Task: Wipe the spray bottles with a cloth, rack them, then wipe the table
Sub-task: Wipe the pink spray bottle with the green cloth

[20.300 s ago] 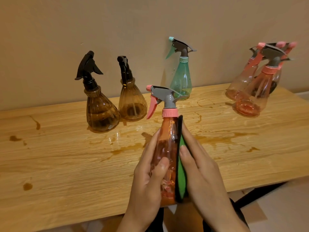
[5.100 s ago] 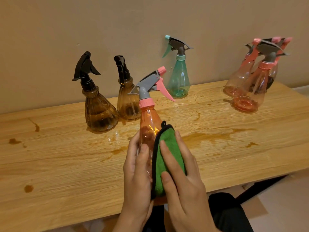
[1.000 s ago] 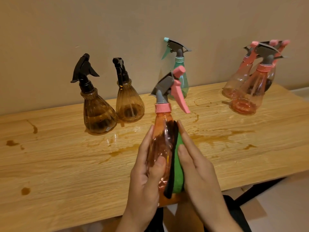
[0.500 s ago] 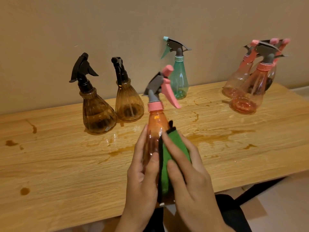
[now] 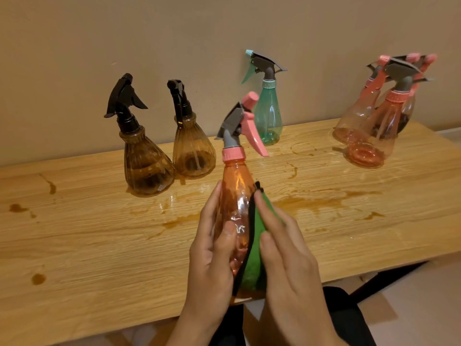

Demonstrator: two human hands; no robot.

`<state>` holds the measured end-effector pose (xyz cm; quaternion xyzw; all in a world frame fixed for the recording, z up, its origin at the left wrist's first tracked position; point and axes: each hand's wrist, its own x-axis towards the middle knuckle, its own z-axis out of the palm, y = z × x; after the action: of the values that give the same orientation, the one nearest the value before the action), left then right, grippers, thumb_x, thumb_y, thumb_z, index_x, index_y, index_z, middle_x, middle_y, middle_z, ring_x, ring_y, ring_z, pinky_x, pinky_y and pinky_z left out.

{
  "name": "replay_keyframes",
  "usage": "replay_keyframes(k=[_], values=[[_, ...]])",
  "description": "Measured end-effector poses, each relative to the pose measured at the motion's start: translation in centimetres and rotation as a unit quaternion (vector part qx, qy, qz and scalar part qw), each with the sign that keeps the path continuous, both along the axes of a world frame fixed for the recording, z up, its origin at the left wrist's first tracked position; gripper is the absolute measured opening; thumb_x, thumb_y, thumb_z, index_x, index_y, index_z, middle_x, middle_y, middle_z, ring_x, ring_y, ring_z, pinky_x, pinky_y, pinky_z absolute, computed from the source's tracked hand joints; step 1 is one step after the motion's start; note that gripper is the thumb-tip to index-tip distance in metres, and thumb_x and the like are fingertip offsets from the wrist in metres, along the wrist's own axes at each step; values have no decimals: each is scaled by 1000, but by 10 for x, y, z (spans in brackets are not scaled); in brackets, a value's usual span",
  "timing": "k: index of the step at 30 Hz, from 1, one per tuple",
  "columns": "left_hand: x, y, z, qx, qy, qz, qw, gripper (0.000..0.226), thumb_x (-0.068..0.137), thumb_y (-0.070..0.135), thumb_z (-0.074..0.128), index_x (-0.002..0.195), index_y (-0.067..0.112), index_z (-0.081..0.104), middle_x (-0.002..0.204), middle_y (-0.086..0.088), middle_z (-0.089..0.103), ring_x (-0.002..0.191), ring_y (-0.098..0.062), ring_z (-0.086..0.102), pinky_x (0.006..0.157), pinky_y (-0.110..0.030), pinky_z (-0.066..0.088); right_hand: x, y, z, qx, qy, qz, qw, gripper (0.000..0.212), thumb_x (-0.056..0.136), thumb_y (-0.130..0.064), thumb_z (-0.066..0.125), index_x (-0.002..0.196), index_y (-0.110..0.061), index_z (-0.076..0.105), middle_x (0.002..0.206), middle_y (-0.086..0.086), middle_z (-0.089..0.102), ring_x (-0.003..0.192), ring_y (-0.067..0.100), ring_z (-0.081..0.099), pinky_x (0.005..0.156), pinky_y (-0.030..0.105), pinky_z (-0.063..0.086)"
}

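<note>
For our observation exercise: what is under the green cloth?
The orange transparent plastic spray bottle, held by the left hand. The right hand presses the black-edged green cloth on it; the bottle's covered side is hidden.

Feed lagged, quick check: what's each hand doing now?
Left hand: grips the bottle.
Right hand: open, flat fingers pressing the cloth against the bottle.

Your left hand and right hand are bare. You wear black trousers.

Glossy plastic, fuzzy cloth

Shiny clear bottle, soft matt cloth, grained wooden table wet and stained.
</note>
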<state>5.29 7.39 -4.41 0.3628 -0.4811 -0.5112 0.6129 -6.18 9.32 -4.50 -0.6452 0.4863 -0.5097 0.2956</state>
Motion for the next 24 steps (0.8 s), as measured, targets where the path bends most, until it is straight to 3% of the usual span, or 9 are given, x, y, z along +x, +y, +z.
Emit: replay_keyframes(k=[4, 9, 12, 14, 17, 22, 24], values=[[1, 1, 0, -1, -3, -11, 1000, 53, 89, 43, 60, 142, 46, 55, 145, 8, 61, 134, -18, 60, 99, -24, 53, -5, -16, 15, 23, -72, 22, 997, 39, 107, -39, 44, 141, -59, 42, 136, -41, 49, 128, -17, 45, 94, 2, 38], [3, -1, 2, 18, 63, 24, 998, 53, 88, 37, 67, 140, 41, 58, 138, -2, 67, 126, -27, 66, 94, -30, 57, 5, 9, -1, 20, 11, 12, 1000, 46, 102, -56, 32, 145, -69, 27, 153, -33, 29, 136, -16, 35, 94, -2, 34], [4, -2, 1, -6, 26, 35, 999, 67, 79, 53, 81, 140, 47, 55, 143, 2, 64, 130, -25, 63, 102, -38, 55, 8, 15, -7, 16, 17, -10, 1000, 47, 100, -56, 32, 144, -70, 25, 156, -35, 25, 136, -20, 30, 94, -4, 31], [4, -3, -1, -13, 1, 29, 1000, 74, 72, 52, 85, 140, 52, 54, 145, 6, 62, 133, -21, 61, 107, -40, 52, 8, 11, -7, 15, -2, -18, 1000, 43, 103, -55, 35, 142, -71, 28, 155, -36, 27, 137, -19, 31, 95, -3, 30], [5, -4, -3, -22, -23, 17, 999, 71, 76, 38, 77, 141, 53, 53, 147, 8, 60, 134, -16, 59, 108, -29, 49, 5, 6, -7, 10, -21, -23, 999, 46, 100, -51, 37, 139, -73, 32, 154, -37, 30, 140, -16, 30, 98, -2, 30], [3, -2, -5, -34, -65, 52, 996, 74, 77, 42, 75, 147, 45, 50, 145, 21, 59, 132, -4, 58, 98, -15, 50, 2, 6, -9, -8, -33, -32, 999, 46, 100, -43, 44, 141, -66, 40, 152, -34, 37, 138, -15, 35, 99, -1, 32], [0, 0, -6, -31, -67, 53, 996, 72, 78, 44, 74, 145, 52, 50, 146, 23, 57, 134, -3, 57, 96, -14, 50, -1, 5, -9, -11, -40, -40, 998, 46, 99, -45, 44, 140, -67, 40, 150, -36, 37, 138, -16, 34, 99, -1, 32]])
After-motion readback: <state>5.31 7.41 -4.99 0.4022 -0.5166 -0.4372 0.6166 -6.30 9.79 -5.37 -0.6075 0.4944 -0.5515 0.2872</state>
